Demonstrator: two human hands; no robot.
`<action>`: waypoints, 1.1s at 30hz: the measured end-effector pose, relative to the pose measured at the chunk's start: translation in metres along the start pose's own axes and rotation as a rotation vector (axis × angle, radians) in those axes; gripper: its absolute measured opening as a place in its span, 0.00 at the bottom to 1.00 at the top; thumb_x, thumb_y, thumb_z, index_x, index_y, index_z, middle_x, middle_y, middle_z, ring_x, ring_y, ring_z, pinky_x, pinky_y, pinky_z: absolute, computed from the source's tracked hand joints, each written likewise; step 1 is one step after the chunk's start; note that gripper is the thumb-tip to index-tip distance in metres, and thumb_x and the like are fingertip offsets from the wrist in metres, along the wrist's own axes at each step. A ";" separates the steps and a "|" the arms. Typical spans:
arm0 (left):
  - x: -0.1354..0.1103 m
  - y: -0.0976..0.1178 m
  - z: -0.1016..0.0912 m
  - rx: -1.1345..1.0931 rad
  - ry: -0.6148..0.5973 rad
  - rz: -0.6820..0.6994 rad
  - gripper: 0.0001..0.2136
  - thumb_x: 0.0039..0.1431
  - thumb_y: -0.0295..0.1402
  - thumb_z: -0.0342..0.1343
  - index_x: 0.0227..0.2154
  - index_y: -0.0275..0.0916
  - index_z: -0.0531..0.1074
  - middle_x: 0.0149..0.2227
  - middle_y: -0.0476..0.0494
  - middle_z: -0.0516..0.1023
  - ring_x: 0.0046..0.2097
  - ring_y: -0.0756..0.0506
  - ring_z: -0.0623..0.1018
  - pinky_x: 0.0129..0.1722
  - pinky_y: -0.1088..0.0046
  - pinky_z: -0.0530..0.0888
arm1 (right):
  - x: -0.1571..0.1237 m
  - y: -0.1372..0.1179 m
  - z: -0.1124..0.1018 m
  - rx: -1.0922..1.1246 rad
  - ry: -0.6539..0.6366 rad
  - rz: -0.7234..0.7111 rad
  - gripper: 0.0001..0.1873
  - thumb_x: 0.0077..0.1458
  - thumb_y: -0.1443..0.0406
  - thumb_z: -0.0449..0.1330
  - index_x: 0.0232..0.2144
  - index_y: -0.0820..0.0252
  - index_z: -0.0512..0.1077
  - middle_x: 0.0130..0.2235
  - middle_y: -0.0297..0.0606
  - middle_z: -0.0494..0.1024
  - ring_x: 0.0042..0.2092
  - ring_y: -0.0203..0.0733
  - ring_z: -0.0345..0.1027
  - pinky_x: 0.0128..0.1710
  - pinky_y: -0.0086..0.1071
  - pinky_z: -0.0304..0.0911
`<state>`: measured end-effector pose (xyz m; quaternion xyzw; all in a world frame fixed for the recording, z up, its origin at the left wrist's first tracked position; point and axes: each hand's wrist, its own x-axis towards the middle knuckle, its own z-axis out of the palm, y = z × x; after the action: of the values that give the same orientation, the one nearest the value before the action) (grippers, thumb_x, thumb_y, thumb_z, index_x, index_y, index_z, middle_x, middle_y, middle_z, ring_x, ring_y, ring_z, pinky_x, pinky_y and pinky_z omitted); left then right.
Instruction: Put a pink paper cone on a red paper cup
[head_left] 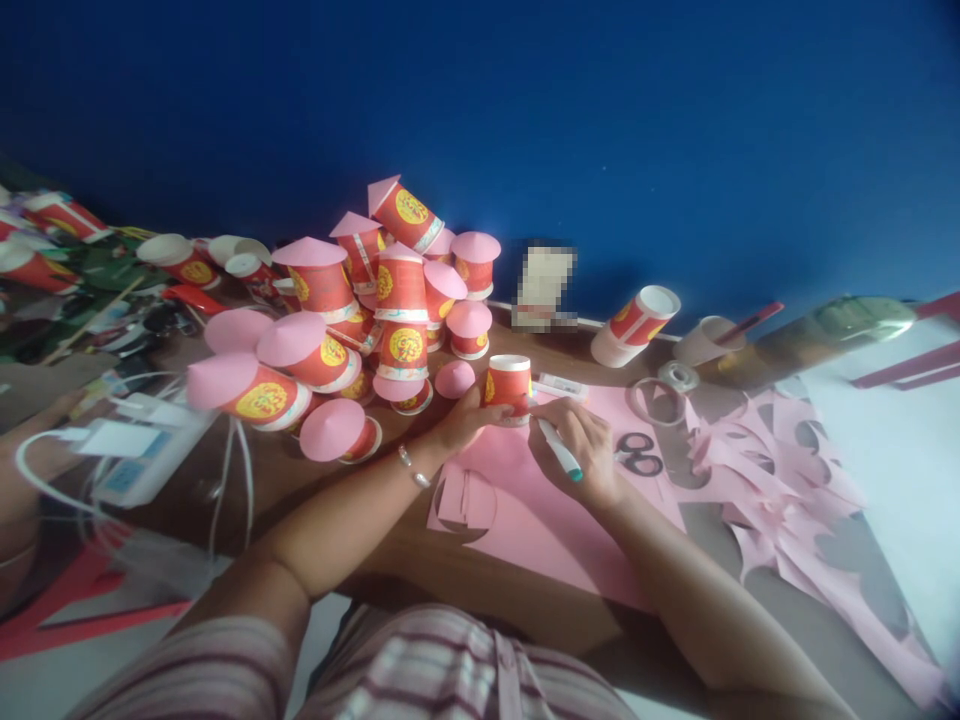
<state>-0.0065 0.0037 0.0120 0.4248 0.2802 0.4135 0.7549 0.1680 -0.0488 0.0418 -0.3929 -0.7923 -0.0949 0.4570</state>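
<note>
Between thumb and fingers, my left hand (459, 425) grips a red paper cup (510, 385) with a yellow emblem, its white base facing up. My right hand (589, 450) is closed round a white marker (559, 450) with a green end, its tip side at the cup's lower rim. Under both hands lies a large sheet of pink paper (555, 540). Black-handled scissors (639, 455) rest on it, right of my right hand. A small pink paper cone (454, 379) sits just left of the held cup.
Red cups with pink cone tops (322, 285) are heaped at the left. Pink paper scraps (780, 480) cover the right side, near tape rolls (660, 400). Stacked cups (634, 325) stand by the blue wall. A white power strip (150, 445) with cables lies left, beside another person's arm (34, 450).
</note>
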 end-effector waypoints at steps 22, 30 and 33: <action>-0.001 0.014 0.003 0.410 0.052 0.162 0.18 0.48 0.37 0.72 0.39 0.42 0.73 0.38 0.46 0.76 0.43 0.40 0.74 0.45 0.60 0.74 | 0.001 -0.008 0.000 0.083 -0.045 -0.094 0.14 0.61 0.74 0.60 0.49 0.61 0.69 0.35 0.40 0.79 0.34 0.41 0.75 0.32 0.34 0.73; 0.000 0.011 0.003 0.417 -0.035 0.153 0.23 0.49 0.45 0.72 0.39 0.38 0.69 0.36 0.48 0.72 0.38 0.46 0.72 0.38 0.69 0.73 | 0.001 -0.007 0.003 0.083 -0.054 -0.096 0.14 0.61 0.74 0.59 0.49 0.62 0.69 0.35 0.42 0.79 0.34 0.42 0.74 0.33 0.34 0.72; 0.000 0.012 0.003 0.398 -0.049 0.151 0.23 0.50 0.45 0.71 0.41 0.37 0.70 0.37 0.47 0.72 0.39 0.46 0.72 0.38 0.69 0.73 | 0.000 -0.006 0.004 0.076 -0.055 -0.087 0.14 0.62 0.74 0.59 0.50 0.61 0.69 0.35 0.42 0.79 0.34 0.42 0.75 0.33 0.34 0.73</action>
<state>-0.0091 0.0060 0.0236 0.5951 0.3053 0.3951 0.6297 0.1607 -0.0511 0.0406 -0.3428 -0.8241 -0.0739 0.4449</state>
